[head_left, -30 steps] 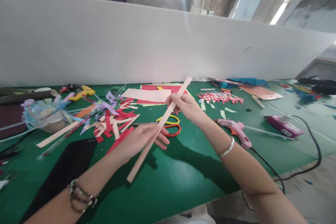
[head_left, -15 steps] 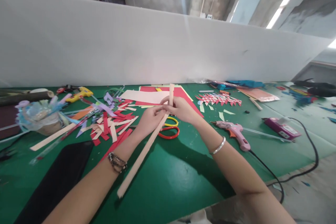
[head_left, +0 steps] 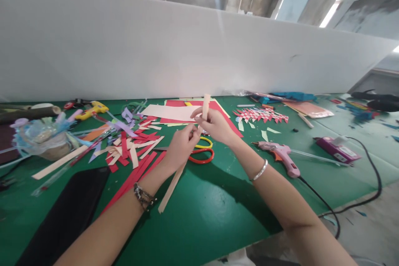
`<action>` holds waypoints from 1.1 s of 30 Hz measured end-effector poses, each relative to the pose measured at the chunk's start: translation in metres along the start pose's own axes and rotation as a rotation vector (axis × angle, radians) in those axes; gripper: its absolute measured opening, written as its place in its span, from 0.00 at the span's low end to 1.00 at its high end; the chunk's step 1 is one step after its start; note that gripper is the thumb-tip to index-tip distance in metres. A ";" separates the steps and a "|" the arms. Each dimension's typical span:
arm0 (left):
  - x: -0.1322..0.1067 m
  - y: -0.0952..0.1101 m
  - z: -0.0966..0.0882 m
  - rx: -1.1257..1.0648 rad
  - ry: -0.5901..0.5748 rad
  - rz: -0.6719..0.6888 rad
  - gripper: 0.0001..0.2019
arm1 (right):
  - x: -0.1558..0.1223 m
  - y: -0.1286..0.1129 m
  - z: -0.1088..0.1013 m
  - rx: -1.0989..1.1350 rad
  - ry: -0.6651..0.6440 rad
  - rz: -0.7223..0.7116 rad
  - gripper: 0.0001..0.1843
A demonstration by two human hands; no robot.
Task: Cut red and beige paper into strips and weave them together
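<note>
A long cream paper strip (head_left: 172, 189) runs through both hands over the middle of the table. My left hand (head_left: 183, 146) is closed on it, fingers pinched together. My right hand (head_left: 215, 125) grips the strip higher up, and a short upper end rises above its fingers. The lower end slants down toward me below my left hand. Just under the hands lie scissors with one yellow and one red handle loop (head_left: 202, 156), partly covered by my left hand. Behind them is a stack of red and cream paper sheets (head_left: 174, 112).
Red and cream paper scraps (head_left: 124, 153) lie left of my hands. A pink glue gun (head_left: 279, 156), a purple box (head_left: 338, 149) and a red-and-white woven paper piece (head_left: 262, 115) are on the right. A yellow glue gun (head_left: 93, 110) and a dark flat object (head_left: 68, 212) are left.
My left hand has slid along the strip and turned over it, so less of the lower end shows. The lower end has swung up and right. The view has shifted slightly.
</note>
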State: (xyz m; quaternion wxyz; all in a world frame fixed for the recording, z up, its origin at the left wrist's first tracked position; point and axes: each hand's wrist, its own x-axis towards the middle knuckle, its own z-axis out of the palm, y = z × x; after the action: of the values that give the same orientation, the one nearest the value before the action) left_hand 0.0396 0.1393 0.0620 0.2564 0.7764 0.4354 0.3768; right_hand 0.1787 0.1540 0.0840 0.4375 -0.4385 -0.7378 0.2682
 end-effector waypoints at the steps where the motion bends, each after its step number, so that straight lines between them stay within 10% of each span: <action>1: 0.000 0.000 0.000 0.014 -0.011 0.016 0.08 | 0.001 0.000 -0.002 0.001 0.041 -0.008 0.08; 15: 0.004 0.000 -0.033 0.200 -0.301 0.073 0.09 | 0.007 0.012 -0.055 0.202 0.381 0.011 0.04; 23: 0.016 -0.036 -0.049 0.589 -0.326 0.177 0.09 | 0.005 0.008 -0.074 0.134 0.550 -0.070 0.03; 33: 0.022 -0.041 -0.082 0.864 -0.269 -0.035 0.12 | 0.002 -0.002 -0.073 0.242 0.579 -0.130 0.05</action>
State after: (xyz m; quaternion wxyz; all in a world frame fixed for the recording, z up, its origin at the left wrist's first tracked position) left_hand -0.0396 0.1847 0.0881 -0.0305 0.8469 0.5284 0.0518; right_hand 0.2415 0.1561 0.1206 0.6945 -0.3931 -0.5720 0.1897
